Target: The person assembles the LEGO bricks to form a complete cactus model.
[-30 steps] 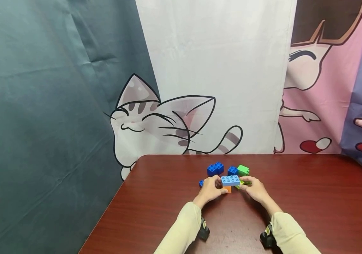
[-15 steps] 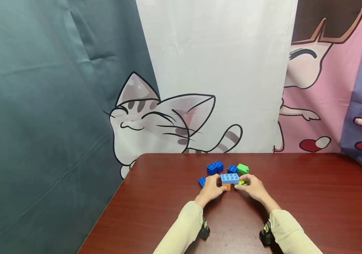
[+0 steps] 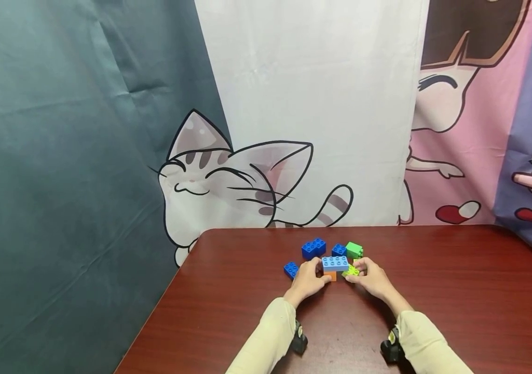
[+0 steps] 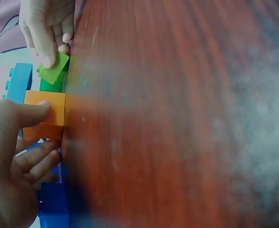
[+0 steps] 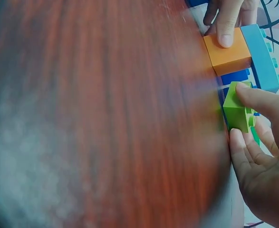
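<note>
In the head view my left hand (image 3: 308,280) grips an orange brick (image 3: 330,276) from its left side. A light blue brick (image 3: 335,264) with two rows of studs sits on top of the orange one and juts out to the right. The left thumb presses the orange face in the left wrist view. Just right of it, my right hand (image 3: 372,278) pinches a small lime green brick (image 5: 236,108) between thumb and fingers. That brick is tilted, its studs turned toward the palm in the right wrist view, close beside the overhanging light blue end.
Behind the hands on the brown table (image 3: 228,291) lie joined-looking dark blue bricks (image 3: 314,249), another dark blue brick (image 3: 339,250) and a green brick (image 3: 354,250). One more dark blue brick (image 3: 291,269) lies left of my left hand. A printed cloth (image 3: 266,104) hangs behind the table.
My right thumb has shifted left along the lime green brick, which now shows more of its studs beside the light blue brick. The left hand keeps its grip on the orange brick, nearly still.
</note>
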The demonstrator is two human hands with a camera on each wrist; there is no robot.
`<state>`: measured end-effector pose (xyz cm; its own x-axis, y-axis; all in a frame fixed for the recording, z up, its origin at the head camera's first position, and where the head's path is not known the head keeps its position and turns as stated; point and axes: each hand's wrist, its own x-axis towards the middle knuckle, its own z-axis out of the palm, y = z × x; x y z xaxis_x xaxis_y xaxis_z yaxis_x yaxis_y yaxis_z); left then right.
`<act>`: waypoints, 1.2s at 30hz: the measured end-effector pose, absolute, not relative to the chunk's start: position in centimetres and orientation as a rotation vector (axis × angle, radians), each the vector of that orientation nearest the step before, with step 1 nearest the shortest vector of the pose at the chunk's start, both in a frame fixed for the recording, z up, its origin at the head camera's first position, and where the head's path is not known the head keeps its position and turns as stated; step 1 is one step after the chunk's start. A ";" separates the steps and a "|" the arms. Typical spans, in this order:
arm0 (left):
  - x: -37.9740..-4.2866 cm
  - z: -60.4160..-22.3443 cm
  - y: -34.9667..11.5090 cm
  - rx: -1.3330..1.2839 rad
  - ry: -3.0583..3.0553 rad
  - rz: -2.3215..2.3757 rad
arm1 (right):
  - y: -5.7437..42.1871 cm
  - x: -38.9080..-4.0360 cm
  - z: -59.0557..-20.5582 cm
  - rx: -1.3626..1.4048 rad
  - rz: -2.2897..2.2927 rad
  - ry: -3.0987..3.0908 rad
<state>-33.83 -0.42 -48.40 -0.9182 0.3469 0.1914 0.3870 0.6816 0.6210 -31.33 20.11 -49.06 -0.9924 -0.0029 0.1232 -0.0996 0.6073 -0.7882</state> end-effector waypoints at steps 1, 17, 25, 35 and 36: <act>-33.9 -48.4 -0.5 -0.618 -2.829 -1.052 | 20.1 -31.3 -49.1 0.094 1.348 -2.715; -34.7 -48.6 -1.5 -0.716 -2.836 -1.027 | 21.5 -30.8 -48.1 0.118 1.306 -2.646; -34.8 -48.2 -1.6 -0.796 -2.826 -1.098 | 20.8 -30.8 -45.9 0.097 1.356 -2.551; -34.3 -47.5 -1.2 -0.770 -2.847 -1.101 | 19.8 -31.5 -45.1 0.171 1.331 -2.561; -34.2 -47.4 -1.2 -0.766 -2.847 -1.106 | 19.7 -31.5 -45.1 0.183 1.331 -2.561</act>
